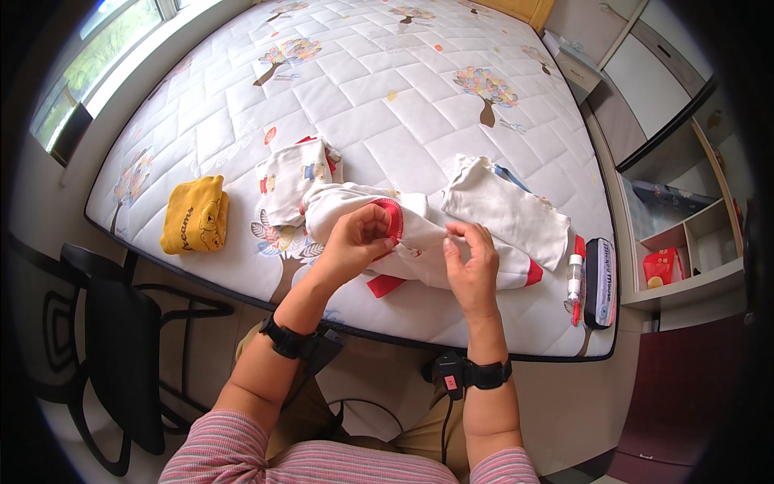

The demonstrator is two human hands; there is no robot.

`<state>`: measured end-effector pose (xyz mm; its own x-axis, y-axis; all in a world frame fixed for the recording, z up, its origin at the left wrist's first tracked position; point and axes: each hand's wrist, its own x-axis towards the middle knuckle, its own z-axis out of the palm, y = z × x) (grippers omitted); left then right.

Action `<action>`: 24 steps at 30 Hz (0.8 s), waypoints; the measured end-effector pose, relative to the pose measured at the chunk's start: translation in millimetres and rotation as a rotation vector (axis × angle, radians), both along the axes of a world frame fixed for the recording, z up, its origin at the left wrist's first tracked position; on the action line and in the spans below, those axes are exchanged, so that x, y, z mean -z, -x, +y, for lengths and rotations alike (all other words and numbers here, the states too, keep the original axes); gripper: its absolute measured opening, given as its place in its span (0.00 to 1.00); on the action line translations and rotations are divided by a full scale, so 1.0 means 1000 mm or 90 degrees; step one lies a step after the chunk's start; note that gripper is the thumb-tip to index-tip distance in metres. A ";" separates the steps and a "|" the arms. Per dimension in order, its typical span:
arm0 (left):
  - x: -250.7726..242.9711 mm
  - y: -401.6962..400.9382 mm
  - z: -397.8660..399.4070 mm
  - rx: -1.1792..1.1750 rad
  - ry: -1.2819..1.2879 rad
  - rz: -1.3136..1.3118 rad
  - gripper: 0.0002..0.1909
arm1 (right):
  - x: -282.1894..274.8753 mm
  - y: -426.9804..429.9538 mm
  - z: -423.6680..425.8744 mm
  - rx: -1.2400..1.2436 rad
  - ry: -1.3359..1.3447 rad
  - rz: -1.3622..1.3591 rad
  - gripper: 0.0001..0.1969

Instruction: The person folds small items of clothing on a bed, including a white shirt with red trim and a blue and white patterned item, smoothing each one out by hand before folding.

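A white children's garment with red trim (432, 257) lies spread on the mattress before me, one red-ended part pointing right. My left hand (363, 233) grips its red neckband or cuff, fingers curled inside the opening. My right hand (471, 260) is over the white cloth, thumb and forefinger close together at its upper edge; whether they pinch the fabric is unclear. Just behind my left hand is a folded white garment with printed bears (296, 178), partly covered by the cloth. Beyond my right hand lies a plain white folded garment (505, 209) with a blue edge.
A folded yellow garment (196, 215) lies on the left of the mattress (387, 121). At the right edge are a small clear bottle (574, 275), a red item (579, 245) and a black pencil case (598, 284). A black chair (118, 345) stands lower left, open shelves (683, 296) at right.
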<state>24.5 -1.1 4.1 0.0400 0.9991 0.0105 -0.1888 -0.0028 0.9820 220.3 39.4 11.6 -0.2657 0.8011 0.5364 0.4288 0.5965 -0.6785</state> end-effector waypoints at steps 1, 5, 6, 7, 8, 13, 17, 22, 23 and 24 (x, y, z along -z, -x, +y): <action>0.000 0.000 0.000 -0.004 -0.004 -0.010 0.12 | 0.002 0.001 0.000 0.002 -0.009 -0.008 0.09; -0.001 0.002 0.000 0.011 -0.012 -0.050 0.16 | 0.010 -0.002 0.000 0.000 0.128 -0.081 0.14; -0.002 0.004 0.000 0.019 -0.011 -0.055 0.17 | 0.009 -0.007 0.003 -0.012 0.157 -0.166 0.14; -0.002 0.006 0.000 0.011 -0.038 -0.017 0.19 | 0.008 -0.010 0.005 -0.032 0.185 -0.070 0.13; -0.002 0.009 -0.001 0.003 -0.065 0.021 0.21 | 0.006 -0.014 0.007 -0.041 0.241 0.022 0.12; 0.001 0.025 -0.002 -0.198 -0.211 0.489 0.22 | -0.004 -0.052 0.024 -0.042 0.405 0.372 0.06; 0.010 0.034 0.003 -0.321 -0.195 0.607 0.21 | 0.009 -0.056 0.031 0.059 0.372 0.315 0.06; 0.021 0.034 0.007 -0.212 -0.030 0.526 0.30 | 0.009 -0.058 0.031 0.218 0.292 0.148 0.10; 0.022 0.033 0.006 -0.195 -0.032 0.517 0.34 | 0.007 -0.056 0.030 0.230 0.165 0.077 0.13; 0.023 0.030 0.005 -0.175 -0.028 0.504 0.37 | 0.005 -0.054 0.028 0.242 0.055 0.019 0.15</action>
